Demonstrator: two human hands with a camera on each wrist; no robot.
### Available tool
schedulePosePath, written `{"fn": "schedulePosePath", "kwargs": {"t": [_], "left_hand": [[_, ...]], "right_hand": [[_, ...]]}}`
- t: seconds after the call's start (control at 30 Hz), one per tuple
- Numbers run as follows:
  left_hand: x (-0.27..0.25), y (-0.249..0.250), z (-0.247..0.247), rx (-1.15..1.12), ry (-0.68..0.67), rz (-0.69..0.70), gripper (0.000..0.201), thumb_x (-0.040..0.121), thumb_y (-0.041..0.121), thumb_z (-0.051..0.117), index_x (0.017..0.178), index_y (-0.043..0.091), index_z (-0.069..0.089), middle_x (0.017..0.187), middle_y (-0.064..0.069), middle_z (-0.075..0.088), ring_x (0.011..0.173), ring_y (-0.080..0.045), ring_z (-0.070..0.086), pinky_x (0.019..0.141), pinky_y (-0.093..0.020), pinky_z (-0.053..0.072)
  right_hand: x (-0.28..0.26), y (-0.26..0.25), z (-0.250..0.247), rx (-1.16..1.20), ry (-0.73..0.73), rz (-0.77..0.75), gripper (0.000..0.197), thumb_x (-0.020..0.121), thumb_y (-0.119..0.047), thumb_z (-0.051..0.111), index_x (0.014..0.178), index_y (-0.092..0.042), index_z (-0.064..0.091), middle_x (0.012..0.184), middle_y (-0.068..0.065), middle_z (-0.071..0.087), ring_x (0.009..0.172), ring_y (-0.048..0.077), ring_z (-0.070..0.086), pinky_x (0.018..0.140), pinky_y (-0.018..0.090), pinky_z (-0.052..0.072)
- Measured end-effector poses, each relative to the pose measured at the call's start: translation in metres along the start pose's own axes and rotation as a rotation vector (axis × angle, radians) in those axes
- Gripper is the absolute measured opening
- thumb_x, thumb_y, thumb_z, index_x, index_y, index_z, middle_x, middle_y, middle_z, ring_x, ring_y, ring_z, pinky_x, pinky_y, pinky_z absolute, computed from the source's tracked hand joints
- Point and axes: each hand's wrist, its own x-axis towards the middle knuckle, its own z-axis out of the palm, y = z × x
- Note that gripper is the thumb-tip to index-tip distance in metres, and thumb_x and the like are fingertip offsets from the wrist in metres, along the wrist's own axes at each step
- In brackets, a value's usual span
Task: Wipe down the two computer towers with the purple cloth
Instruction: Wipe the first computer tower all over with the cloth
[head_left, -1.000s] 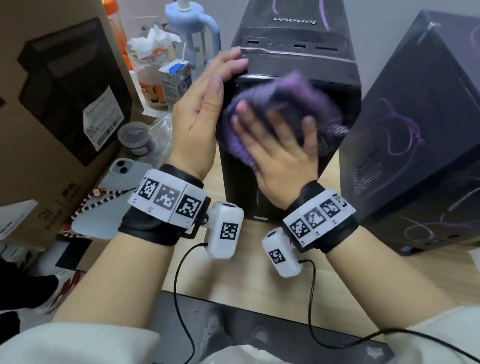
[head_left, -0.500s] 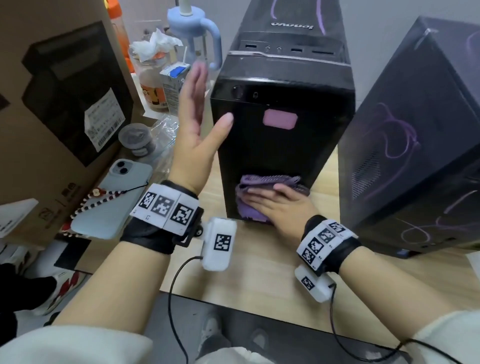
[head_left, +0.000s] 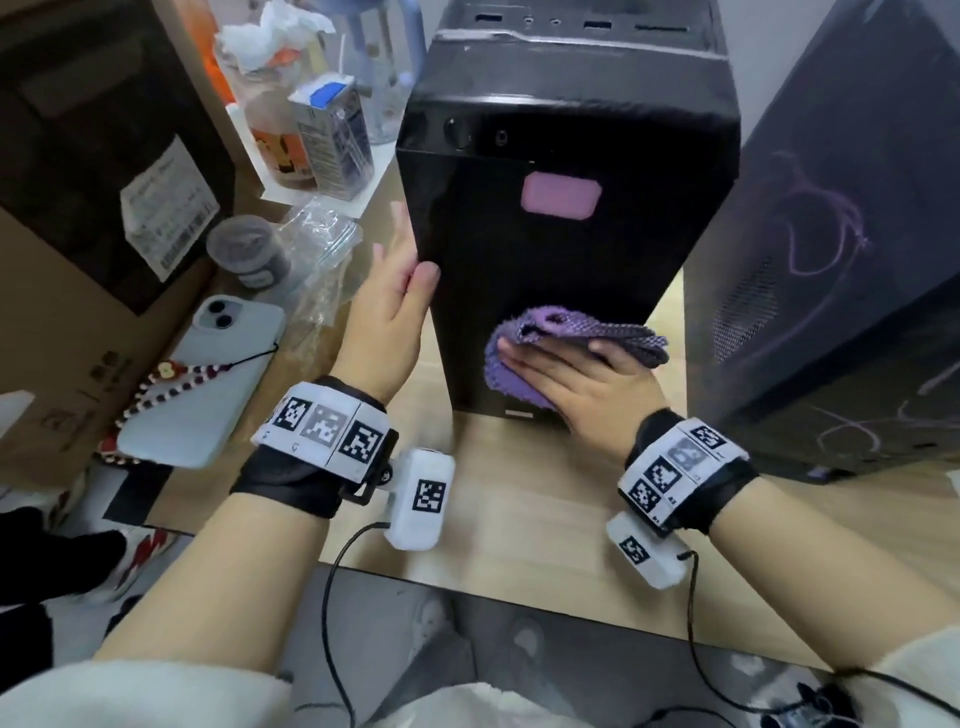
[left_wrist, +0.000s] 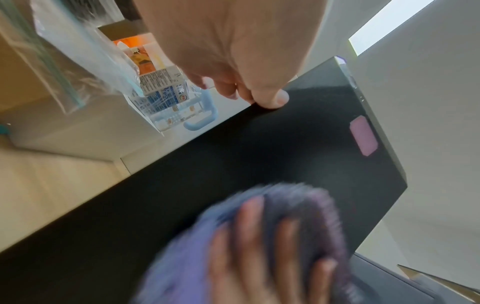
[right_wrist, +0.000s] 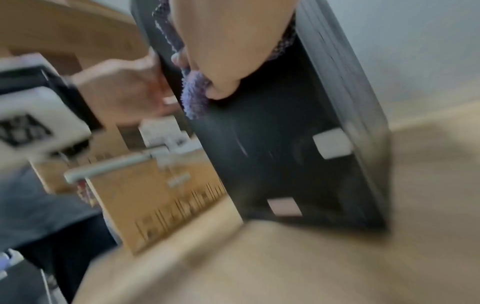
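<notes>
Centre of frame: right hand (head_left: 587, 379), fingers flat, presses the purple cloth (head_left: 524, 358) on the lower front of the black tower (head_left: 561, 260); left hand (head_left: 389, 306), open, steadies its left edge. Second tower (head_left: 841, 249) stands at right on the worktop (head_left: 519, 499).

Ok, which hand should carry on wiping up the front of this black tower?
Right. The right hand already presses the purple cloth flat against the black tower low on its front panel. The left hand only steadies the tower's left edge.

Left of the desk (head_left: 519, 499): phone (head_left: 208, 374) lying face down, carton (head_left: 332, 140) upright, plastic bag (head_left: 317, 249), cardboard box (head_left: 93, 156) beside them.
</notes>
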Motion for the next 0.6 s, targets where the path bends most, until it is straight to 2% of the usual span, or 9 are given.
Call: {"fn": "schedulePosePath", "kwargs": {"t": [0.1,0.17,0.2,0.27,0.3,0.47,0.5,0.57,0.6], "left_hand": [[-0.001,0.003,0.000,-0.010,0.010,-0.003,0.065,0.093,0.037,0.029,0.141,-0.005,0.033,0.147,-0.024,0.038,0.139,-0.040,0.031,0.114,-0.057,0.024],[-0.001,0.004,0.001,-0.010,0.012,-0.007,0.064,0.094,0.038,0.029,0.142,-0.004,0.033,0.148,-0.024,0.037,0.140,-0.039,0.031,0.114,-0.057,0.024],[-0.002,0.004,0.002,-0.007,0.012,-0.013,0.065,0.093,0.039,0.029,0.142,-0.003,0.033,0.148,-0.024,0.037,0.139,-0.039,0.031,0.114,-0.056,0.024],[-0.004,0.006,0.004,-0.012,0.009,-0.026,0.072,0.090,0.046,0.027,0.143,-0.002,0.032,0.148,-0.023,0.037,0.140,-0.040,0.031,0.114,-0.056,0.025],[-0.005,0.008,0.005,-0.021,0.007,-0.023,0.073,0.089,0.047,0.027,0.144,0.000,0.031,0.149,-0.022,0.036,0.140,-0.040,0.029,0.114,-0.056,0.024],[-0.006,0.009,0.011,-0.042,0.016,-0.002,0.070,0.091,0.047,0.028,0.145,0.002,0.030,0.151,-0.019,0.034,0.141,-0.040,0.028,0.115,-0.058,0.024],[-0.006,0.010,0.012,-0.042,0.025,-0.018,0.071,0.090,0.048,0.028,0.146,0.003,0.029,0.151,-0.018,0.035,0.141,-0.040,0.027,0.114,-0.058,0.025],[-0.007,0.010,0.012,-0.048,0.056,-0.031,0.069,0.092,0.044,0.028,0.145,0.000,0.028,0.149,-0.016,0.040,0.140,-0.041,0.028,0.114,-0.057,0.025],[-0.006,0.010,0.012,-0.053,0.072,-0.022,0.064,0.094,0.038,0.029,0.144,-0.002,0.029,0.147,-0.016,0.042,0.139,-0.041,0.030,0.114,-0.056,0.025]], "right_hand": [[-0.013,-0.026,0.024,0.193,-0.392,-0.170,0.055,0.080,-0.012,0.031,0.127,-0.023,0.055,0.130,-0.017,0.057,0.118,-0.005,0.053,0.115,0.021,-0.013],[-0.012,-0.045,0.036,0.254,-0.488,-0.235,0.055,0.078,-0.014,0.029,0.122,-0.020,0.060,0.127,-0.012,0.061,0.115,-0.001,0.057,0.115,0.021,-0.014],[-0.008,-0.053,0.040,0.221,-0.519,-0.276,0.055,0.080,-0.013,0.028,0.127,-0.018,0.055,0.133,-0.010,0.056,0.121,0.000,0.053,0.114,0.021,-0.017],[0.001,-0.066,0.052,0.225,-0.573,-0.370,0.056,0.089,-0.011,0.019,0.145,-0.013,0.026,0.154,-0.006,0.026,0.140,0.002,0.025,0.109,0.021,-0.022],[0.007,-0.072,0.052,0.282,-0.562,-0.367,0.056,0.091,-0.012,0.015,0.147,-0.013,0.016,0.156,-0.006,0.017,0.143,0.003,0.016,0.110,0.021,-0.019],[0.029,-0.088,0.048,0.280,-0.507,-0.323,0.063,0.084,-0.017,0.010,0.141,-0.015,0.036,0.148,-0.009,0.038,0.137,-0.001,0.031,0.117,0.028,0.019],[0.026,-0.088,0.049,0.203,-0.454,-0.365,0.058,0.089,-0.014,0.012,0.145,-0.012,0.026,0.152,-0.006,0.029,0.141,0.000,0.023,0.118,0.028,0.013],[0.013,-0.078,0.049,0.204,-0.544,-0.423,0.054,0.096,-0.014,0.020,0.147,-0.007,0.003,0.158,-0.002,0.006,0.145,0.005,0.003,0.114,0.024,-0.017],[0.007,-0.068,0.048,0.207,-0.508,-0.413,0.056,0.095,-0.016,0.025,0.147,-0.009,0.006,0.158,-0.003,0.009,0.145,0.003,0.006,0.109,0.025,-0.026]]}}
